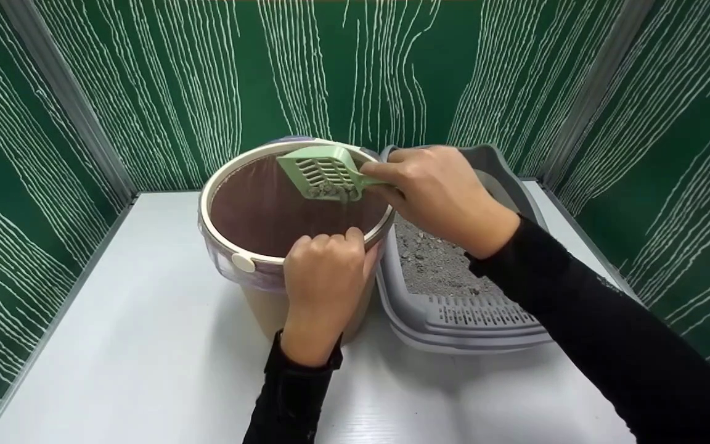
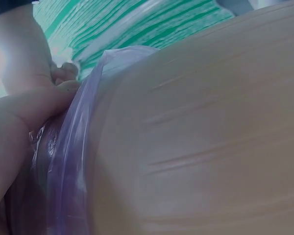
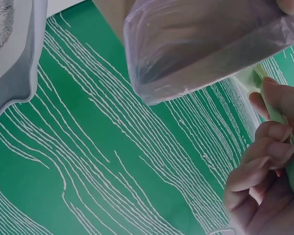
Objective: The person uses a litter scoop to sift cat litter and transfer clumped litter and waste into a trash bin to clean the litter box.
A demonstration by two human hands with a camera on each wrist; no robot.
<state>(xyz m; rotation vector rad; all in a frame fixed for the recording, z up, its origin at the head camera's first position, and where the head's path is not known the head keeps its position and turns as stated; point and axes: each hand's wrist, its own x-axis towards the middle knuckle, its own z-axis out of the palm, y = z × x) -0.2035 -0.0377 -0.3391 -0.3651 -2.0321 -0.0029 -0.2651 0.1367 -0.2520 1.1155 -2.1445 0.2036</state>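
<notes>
A tan trash bin with a cream rim is lined with a thin purple bag folded over its edge. My left hand grips the near right part of the rim, fingers curled over it; the left wrist view has the bag beside the thumb. Over the bin's opening, my right hand holds a light green slotted litter scoop by its handle. The scoop is tilted, grey litter clumps lie in its lower part, and some fine litter falls from it into the bin.
Right beside the bin stands a grey litter box of grey litter, with a slotted ledge at its near end. Both stand on a white table. Green panels with white lines enclose the back and sides.
</notes>
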